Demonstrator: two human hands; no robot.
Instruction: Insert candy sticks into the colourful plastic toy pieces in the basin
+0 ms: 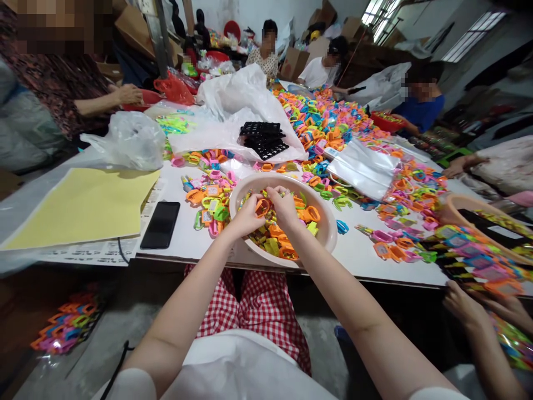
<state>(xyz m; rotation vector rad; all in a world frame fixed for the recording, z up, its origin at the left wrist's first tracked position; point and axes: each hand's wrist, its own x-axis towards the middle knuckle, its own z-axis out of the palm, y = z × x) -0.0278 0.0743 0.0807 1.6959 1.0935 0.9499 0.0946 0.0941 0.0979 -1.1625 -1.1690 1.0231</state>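
Both hands work over a cream plastic basin [328, 236] at the table's front edge. My left hand [249, 215] is closed on an orange plastic toy watch [262, 208], its curved band showing beside the fingers. Close beside it, my right hand [283, 206] has its fingers pinched together; whatever they hold is too small to make out. In the basin lie more orange toy watches [311, 213] and small shiny yellow-green packets [272, 246]. Loose toy watches in pink, orange and green [213, 203] lie just left of the basin.
A black phone [160, 225] and a yellow sheet [83, 208] lie left. Behind the basin are black plastic trays [264, 139], clear bags [366, 166] and a large colourful heap [325, 122]. Another person's hands [470, 308] hold a filled tray at right. Several people sit or stand around.
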